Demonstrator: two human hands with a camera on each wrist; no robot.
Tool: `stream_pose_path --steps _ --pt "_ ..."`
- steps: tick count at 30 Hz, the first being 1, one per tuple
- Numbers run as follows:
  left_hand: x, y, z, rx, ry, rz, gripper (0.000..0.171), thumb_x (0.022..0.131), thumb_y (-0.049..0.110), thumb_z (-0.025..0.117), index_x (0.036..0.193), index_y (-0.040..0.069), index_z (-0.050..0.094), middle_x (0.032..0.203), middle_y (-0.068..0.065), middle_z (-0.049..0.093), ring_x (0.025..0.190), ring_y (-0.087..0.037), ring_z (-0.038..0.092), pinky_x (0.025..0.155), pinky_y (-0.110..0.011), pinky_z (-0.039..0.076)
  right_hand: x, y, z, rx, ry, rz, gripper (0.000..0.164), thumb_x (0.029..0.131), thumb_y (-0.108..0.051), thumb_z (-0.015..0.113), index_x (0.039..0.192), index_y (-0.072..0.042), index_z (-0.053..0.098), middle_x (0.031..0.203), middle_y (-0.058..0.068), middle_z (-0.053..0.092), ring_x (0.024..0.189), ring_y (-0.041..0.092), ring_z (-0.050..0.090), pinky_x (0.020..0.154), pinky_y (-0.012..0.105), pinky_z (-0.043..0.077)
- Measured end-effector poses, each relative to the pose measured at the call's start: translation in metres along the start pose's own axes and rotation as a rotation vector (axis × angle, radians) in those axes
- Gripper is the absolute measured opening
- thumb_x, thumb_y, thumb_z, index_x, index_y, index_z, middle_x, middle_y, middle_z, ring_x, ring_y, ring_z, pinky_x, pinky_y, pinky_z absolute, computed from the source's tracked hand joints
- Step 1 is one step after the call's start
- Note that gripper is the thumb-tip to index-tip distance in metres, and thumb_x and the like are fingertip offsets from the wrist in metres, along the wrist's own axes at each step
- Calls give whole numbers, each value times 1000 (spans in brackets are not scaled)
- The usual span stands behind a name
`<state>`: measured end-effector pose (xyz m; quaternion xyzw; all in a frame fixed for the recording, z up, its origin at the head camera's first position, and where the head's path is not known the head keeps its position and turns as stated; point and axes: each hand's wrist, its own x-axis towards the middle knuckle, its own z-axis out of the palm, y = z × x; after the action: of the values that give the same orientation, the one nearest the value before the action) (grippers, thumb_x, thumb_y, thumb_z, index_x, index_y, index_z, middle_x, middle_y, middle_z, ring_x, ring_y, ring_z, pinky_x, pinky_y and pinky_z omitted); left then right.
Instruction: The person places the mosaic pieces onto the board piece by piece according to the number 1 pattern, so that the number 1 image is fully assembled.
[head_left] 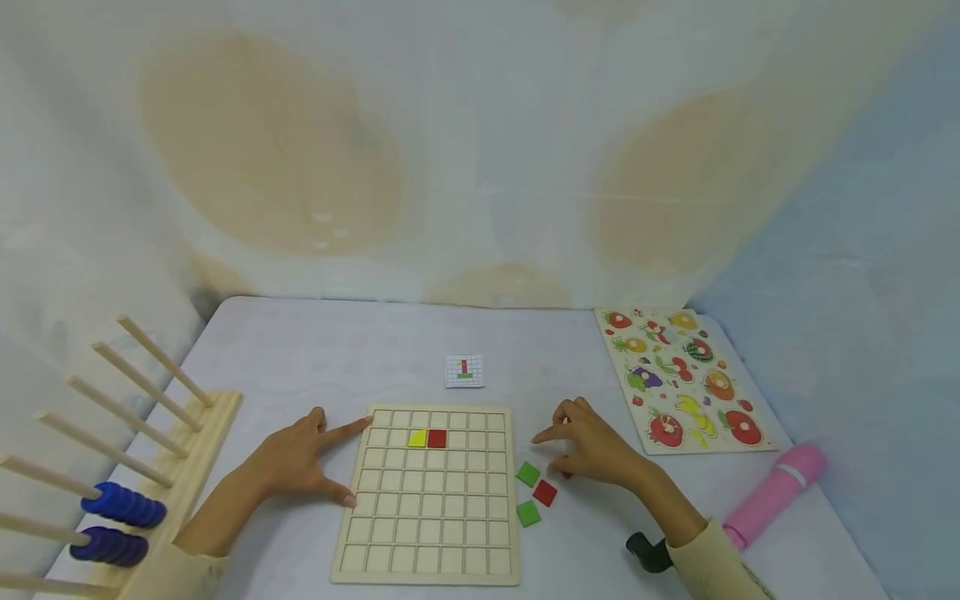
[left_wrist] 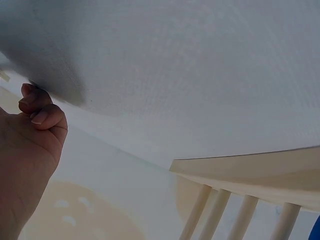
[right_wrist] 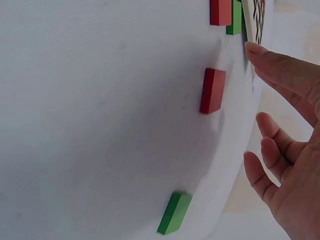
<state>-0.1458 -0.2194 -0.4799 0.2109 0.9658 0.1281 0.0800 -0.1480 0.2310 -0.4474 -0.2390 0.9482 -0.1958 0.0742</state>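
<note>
A wooden grid board (head_left: 423,483) lies on the white table with a yellow tile (head_left: 417,438) and a red tile (head_left: 437,439) side by side near its top. My left hand (head_left: 303,458) is at the board's left edge, thumb and index finger stretched out, the other fingers curled in. To the right of the board, my right hand (head_left: 596,446) hovers over loose tiles with its fingers spread and nothing in its grasp. Near it lie a red tile (right_wrist: 213,91), a green tile (right_wrist: 175,213), another green tile (head_left: 528,513) and another red tile (head_left: 544,492).
A small pattern card (head_left: 464,371) lies beyond the board. At left stands a wooden peg rack (head_left: 198,450) with blue rings (head_left: 127,504). On the right are a fruit puzzle board (head_left: 682,375), a pink cylinder (head_left: 776,496) and a black object (head_left: 648,552) partly behind my right sleeve.
</note>
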Motion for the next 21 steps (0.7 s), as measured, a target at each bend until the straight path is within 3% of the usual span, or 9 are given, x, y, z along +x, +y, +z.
stream_pose_path --steps 21 --pt "-1 0 0 -9 11 5 112 51 91 66 149 42 43 91 -1 34 65 -12 34 55 -25 30 -29 27 2 -17 -11 13 33 76 -17 86 107 -25 79 93 -7 48 91 11 37 76 27 41"
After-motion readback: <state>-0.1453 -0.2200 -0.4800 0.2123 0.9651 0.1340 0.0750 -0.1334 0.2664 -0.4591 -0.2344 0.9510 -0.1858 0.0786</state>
